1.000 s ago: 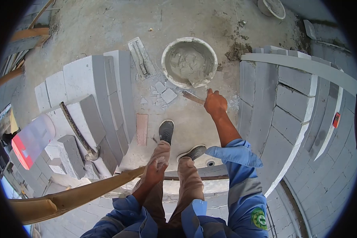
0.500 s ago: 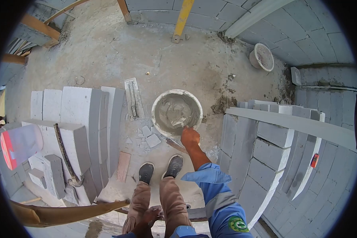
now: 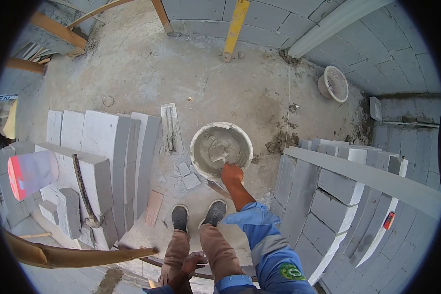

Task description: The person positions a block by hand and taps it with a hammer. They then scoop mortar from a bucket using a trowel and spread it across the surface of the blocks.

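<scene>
My right hand (image 3: 232, 174) is closed round the handle of a trowel (image 3: 219, 153), its blade lying in the grey wet mortar. The mortar (image 3: 234, 142) fills part of a round bucket (image 3: 195, 133) on the floor in front of my feet. Most of the handle is hidden by my fingers. By my left leg hangs my left hand (image 3: 193, 263), fingers loosely bent and apart, with nothing visible in it. A flat float (image 3: 170, 128) lies left of the bucket, and broken block pieces (image 3: 191, 181) lie beside it.
Stacked blocks stand left (image 3: 99, 134) and right (image 3: 323, 210). A hammer-like tool (image 3: 85, 191) and a clear pink-ended container (image 3: 36, 172) rest on the left stack. A long pale bar (image 3: 362, 177) crosses the right stack. A second bucket (image 3: 334, 84) stands by the wall.
My right hand and the trowel have shifted slightly within the bucket. My left hand has moved a little upward and its fingers show more. The whole view has shifted slightly.
</scene>
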{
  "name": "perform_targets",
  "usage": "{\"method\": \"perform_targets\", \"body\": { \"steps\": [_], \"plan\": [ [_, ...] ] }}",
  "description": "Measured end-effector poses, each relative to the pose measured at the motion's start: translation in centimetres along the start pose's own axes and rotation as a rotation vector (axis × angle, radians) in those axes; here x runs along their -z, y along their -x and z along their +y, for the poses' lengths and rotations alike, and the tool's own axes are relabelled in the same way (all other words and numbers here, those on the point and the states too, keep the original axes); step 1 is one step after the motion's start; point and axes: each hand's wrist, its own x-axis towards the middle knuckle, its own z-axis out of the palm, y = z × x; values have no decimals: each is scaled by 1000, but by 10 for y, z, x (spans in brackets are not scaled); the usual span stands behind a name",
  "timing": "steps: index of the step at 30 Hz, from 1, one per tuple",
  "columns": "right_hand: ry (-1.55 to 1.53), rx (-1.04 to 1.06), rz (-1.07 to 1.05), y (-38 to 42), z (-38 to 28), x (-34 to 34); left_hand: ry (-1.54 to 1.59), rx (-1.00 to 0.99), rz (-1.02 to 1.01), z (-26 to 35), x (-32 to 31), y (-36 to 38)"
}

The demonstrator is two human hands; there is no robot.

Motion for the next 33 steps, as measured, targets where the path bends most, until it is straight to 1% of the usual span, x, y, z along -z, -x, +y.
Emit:
{"method": "perform_targets", "body": {
  "steps": [1, 5, 7, 10, 12, 15, 16, 19, 21, 22, 24, 25, 27, 28, 30, 31, 32, 33],
  "plan": [
    [-5, 1, -7, -4, -4, -2, 11, -11, -18, 3, 1, -4],
    [-46, 86, 58, -13, -27, -1, 13, -19, 13, 10, -2, -8],
    [-55, 73, 22, -18, -27, 6, -15, -22, 54, 13, -10, -1],
    [21, 52, 22, -35, -27, 13, 41, -21, -10, -5, 5, -4],
    [57, 55, 19, -36, -29, 12, 42, -8, 21, -3, 3, 1],
    [158, 41, 106, -42, -35, 7, 57, -13, 24, -11, 9, -3],
    [156, 42, 103, -46, -38, 6, 71, -11, 9, -13, 12, -6],
    [190, 90, 88, -46, -43, 10, 76, -3, 19, -7, 8, -2],
    [229, 171, 154, -42, -29, 9, 80, 1, 31, -8, 6, -1],
    [235, 170, 150, -37, -21, 6, 85, 6, 28, -10, 6, -1],
    [203, 299, 293, -31, 2, -3, 64, 26, 29, -12, 6, -3],
    [199, 296, 289, -28, 13, -2, 61, 31, 31, -12, 4, -1],
    [123, 367, 253, -18, 26, 6, -23, 50, 73, -5, 1, 6],
    [104, 374, 253, -13, 29, 4, -30, 46, 91, -2, 3, 10],
    [-50, 370, 368, 3, 42, -2, -32, 3, 84, 4, 3, 15],
    [-122, 313, 291, 10, 48, -5, -67, 8, 116, 9, 4, 18],
    [-128, 286, 297, 19, 52, -14, -91, 19, 105, 12, 7, 20],
    [-235, 305, 417, 28, 57, -30, -97, 5, 127, 14, 12, 19]
  ]
}}
